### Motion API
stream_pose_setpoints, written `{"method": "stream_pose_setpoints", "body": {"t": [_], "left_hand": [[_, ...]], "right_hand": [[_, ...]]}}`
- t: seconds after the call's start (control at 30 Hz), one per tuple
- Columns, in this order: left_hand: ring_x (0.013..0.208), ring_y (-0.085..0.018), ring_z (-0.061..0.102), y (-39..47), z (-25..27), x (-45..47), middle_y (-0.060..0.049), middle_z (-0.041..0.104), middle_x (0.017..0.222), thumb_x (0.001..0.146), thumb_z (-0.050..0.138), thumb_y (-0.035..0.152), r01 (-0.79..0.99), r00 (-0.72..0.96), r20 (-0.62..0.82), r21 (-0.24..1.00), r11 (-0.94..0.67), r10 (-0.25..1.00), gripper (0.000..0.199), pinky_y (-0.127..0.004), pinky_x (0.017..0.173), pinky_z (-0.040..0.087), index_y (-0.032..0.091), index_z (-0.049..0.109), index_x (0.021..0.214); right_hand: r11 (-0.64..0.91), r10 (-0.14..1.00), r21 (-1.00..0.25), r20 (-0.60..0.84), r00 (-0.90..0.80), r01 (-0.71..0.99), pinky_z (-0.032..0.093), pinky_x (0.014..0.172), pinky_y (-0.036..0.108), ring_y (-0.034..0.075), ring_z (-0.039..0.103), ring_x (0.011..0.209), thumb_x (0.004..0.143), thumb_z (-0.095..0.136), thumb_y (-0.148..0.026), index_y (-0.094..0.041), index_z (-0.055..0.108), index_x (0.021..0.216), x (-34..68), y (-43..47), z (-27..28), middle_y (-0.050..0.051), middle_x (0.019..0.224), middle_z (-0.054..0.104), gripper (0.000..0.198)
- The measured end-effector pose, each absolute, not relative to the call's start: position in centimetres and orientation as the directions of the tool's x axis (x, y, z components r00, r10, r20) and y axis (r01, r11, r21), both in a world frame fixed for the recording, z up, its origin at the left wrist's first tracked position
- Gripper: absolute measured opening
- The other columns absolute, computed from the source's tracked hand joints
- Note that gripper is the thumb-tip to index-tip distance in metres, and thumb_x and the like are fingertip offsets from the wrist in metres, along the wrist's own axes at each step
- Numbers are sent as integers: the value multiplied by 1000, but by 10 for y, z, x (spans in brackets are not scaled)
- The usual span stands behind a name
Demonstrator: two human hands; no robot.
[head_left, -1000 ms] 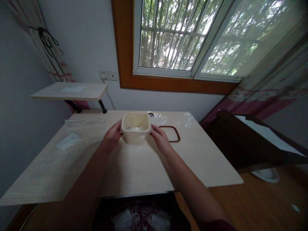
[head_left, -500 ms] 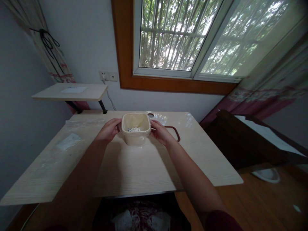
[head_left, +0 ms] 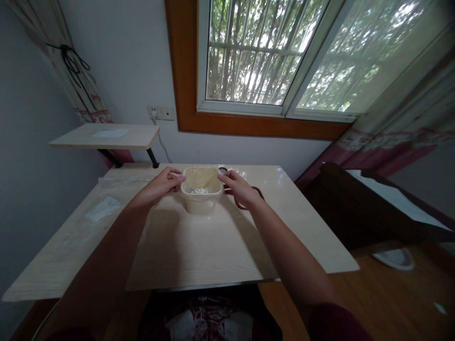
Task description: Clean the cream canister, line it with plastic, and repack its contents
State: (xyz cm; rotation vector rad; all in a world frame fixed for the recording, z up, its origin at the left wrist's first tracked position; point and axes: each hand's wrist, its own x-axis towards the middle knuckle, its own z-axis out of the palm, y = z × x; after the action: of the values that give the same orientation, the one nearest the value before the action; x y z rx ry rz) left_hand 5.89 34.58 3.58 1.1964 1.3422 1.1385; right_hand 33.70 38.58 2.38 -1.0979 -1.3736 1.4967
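Observation:
A cream plastic container [head_left: 202,206] with rounded corners stands upright on the table [head_left: 213,251], with small white items [head_left: 199,190] and a bit of dark cord inside. My left hand [head_left: 161,185] pinches its left rim, the thumb at the edge and the other fingers beside the wall, partly hidden. Opposite it, my right hand [head_left: 239,186] holds the right rim, thumb on top and fingers behind. A brown loop [head_left: 241,206], handle-like, lies behind and under my right hand; whether it joins the container I cannot tell.
Clear plastic film and a white packet [head_left: 103,208] lie on the table's left part. A raised shelf [head_left: 106,137] with a paper on it stands at the back left. Behind the table are a wall socket [head_left: 154,112] and a window; dark furniture [head_left: 377,208] is at the right.
Both hands have shifted up slightly, bringing the thumbs onto the container's rim. The brown loop has moved left and is now partly covered by my right hand. The container stays nearly in place.

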Motion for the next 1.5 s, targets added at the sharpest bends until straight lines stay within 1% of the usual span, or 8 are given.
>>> {"method": "stream_pose_setpoints", "body": {"t": [0.17, 0.3, 0.47, 0.63, 0.77, 0.97, 1.2, 1.5], "left_hand": [[79, -13, 64, 350, 28, 54, -4, 66, 94, 81, 79, 33, -61, 15, -101, 993, 101, 995, 35, -25, 71, 53, 19, 60, 107], [76, -11, 63, 359, 16, 50, -4, 64, 91, 88, 73, 32, -240, 34, -114, 963, 119, 993, 22, -23, 69, 53, 17, 59, 96], [73, -11, 63, 371, 6, 49, -4, 65, 86, 84, 72, 17, -298, 22, -144, 944, 144, 989, 18, -21, 66, 51, 16, 60, 97], [74, -13, 64, 376, 8, 56, -4, 65, 86, 75, 72, 9, -272, 18, -148, 951, 148, 989, 25, -23, 64, 49, 16, 60, 96], [79, -14, 62, 377, 12, 60, -5, 64, 91, 71, 72, 11, -228, -28, -68, 972, 60, 997, 32, -24, 66, 47, 16, 60, 101], [70, -11, 55, 376, 19, 61, -1, 58, 85, 69, 69, 13, -70, -191, 60, 995, -74, 980, 40, -21, 58, 36, 18, 59, 108], [73, -12, 55, 380, 22, 63, -1, 58, 89, 71, 72, 16, 55, -282, 201, 980, -193, 938, 36, -22, 63, 41, 19, 58, 105], [73, -14, 58, 388, 14, 61, -6, 66, 91, 71, 70, 20, -24, -175, 133, 990, -140, 976, 34, -24, 63, 41, 17, 67, 104]], "right_hand": [[-181, 941, -964, -112, -320, -193, 51, 67, 25, 14, 63, 80, 77, 80, -50, -22, 59, 85, 337, 393, 20, 0, 92, 65, 36], [-254, 952, -891, -161, -261, -375, 53, 64, 22, 12, 63, 76, 72, 85, -31, -22, 59, 84, 336, 402, 14, 0, 90, 65, 30], [-266, 952, -905, -193, -239, -332, 52, 60, 20, 11, 62, 72, 69, 78, -12, -22, 60, 83, 333, 410, 10, -3, 79, 64, 25], [-271, 932, -937, -200, -301, -218, 49, 57, 22, 12, 59, 66, 73, 73, -16, -22, 61, 84, 328, 416, 8, -2, 74, 63, 17], [-243, 942, -938, -168, -289, -247, 49, 59, 24, 12, 59, 65, 69, 72, -14, -23, 62, 90, 324, 419, 8, -2, 77, 64, 25], [-67, 987, -971, -31, -159, -230, 49, 69, 27, 12, 59, 74, 67, 74, -24, -26, 60, 102, 325, 418, 10, -4, 83, 62, 37], [106, 989, -974, 123, -77, -199, 46, 71, 26, 12, 55, 77, 66, 73, -34, -25, 62, 101, 323, 422, 8, -5, 83, 59, 37], [56, 993, -977, 76, -95, -205, 47, 69, 26, 12, 56, 72, 66, 72, -33, -24, 65, 104, 325, 426, 6, -3, 86, 63, 40]]}}
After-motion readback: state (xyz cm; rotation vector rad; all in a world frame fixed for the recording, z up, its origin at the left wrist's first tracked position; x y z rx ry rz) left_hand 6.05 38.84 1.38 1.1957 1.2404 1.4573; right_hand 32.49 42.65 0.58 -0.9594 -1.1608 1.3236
